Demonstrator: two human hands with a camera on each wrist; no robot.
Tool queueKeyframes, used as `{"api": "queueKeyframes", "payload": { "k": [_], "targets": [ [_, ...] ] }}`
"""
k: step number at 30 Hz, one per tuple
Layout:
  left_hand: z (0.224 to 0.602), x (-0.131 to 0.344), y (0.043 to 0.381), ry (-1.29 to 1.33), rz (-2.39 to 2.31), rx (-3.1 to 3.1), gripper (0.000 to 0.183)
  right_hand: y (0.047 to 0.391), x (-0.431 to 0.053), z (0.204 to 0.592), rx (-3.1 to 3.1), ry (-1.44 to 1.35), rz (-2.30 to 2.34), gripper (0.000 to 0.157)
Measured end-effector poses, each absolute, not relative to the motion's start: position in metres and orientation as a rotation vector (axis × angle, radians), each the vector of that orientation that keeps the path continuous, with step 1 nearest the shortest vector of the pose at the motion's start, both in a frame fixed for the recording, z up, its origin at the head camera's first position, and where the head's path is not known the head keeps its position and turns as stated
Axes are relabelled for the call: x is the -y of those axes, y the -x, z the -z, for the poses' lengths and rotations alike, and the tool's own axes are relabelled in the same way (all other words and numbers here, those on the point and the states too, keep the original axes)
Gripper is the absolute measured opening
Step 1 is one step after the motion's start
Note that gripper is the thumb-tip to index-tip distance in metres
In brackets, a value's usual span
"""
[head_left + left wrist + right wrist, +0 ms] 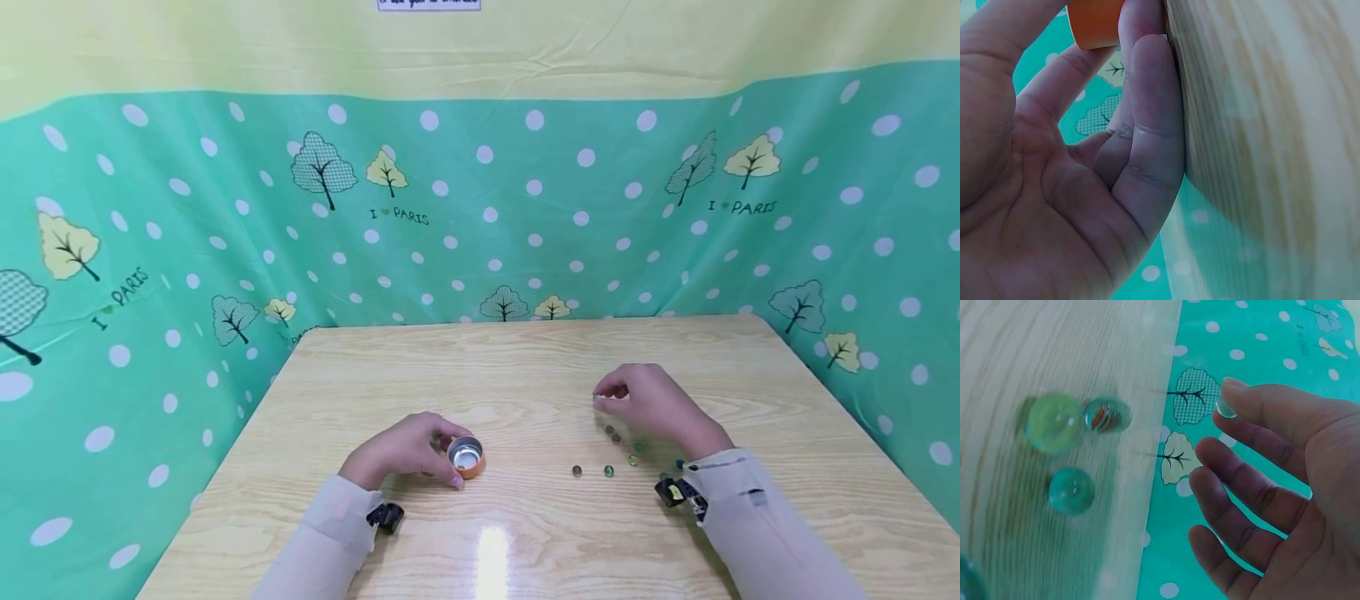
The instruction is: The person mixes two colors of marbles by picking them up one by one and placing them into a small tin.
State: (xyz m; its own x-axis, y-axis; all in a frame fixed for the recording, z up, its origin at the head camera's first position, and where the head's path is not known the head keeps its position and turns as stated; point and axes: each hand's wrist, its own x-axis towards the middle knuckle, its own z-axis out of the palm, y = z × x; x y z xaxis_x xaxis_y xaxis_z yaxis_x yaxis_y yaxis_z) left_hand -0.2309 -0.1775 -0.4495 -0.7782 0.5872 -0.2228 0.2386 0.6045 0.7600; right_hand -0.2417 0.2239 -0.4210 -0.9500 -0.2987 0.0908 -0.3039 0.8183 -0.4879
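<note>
My left hand (415,447) rests on the table and holds a small round orange cup (476,469) between thumb and fingers. The cup stands upright with a shiny silver inside; something small at its bottom is too unclear to name. In the left wrist view only part of the orange cup (1095,24) shows past the fingers. My right hand (651,403) is raised a little above the table and pinches a clear glass marble (1226,409) between thumb and forefinger, its other fingers loosely bent. Several marbles lie below it, among them a green marble (1055,424) and a marble with an orange swirl (1107,415).
The wooden table (525,533) carries loose marbles between the hands and under the right forearm, such as a dark marble (577,471) and a greenish one (609,471). A green dotted cloth (465,242) hangs along the back and sides.
</note>
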Motion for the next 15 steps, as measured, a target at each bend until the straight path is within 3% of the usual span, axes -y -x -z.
{"api": "queueKeyframes", "payload": {
  "k": [15],
  "targets": [
    [0.448,0.177,0.229,-0.651,-1.051,-2.363,0.052,0.24,-0.198,0.417,2.964,-0.555,-0.806,0.012]
  ]
}}
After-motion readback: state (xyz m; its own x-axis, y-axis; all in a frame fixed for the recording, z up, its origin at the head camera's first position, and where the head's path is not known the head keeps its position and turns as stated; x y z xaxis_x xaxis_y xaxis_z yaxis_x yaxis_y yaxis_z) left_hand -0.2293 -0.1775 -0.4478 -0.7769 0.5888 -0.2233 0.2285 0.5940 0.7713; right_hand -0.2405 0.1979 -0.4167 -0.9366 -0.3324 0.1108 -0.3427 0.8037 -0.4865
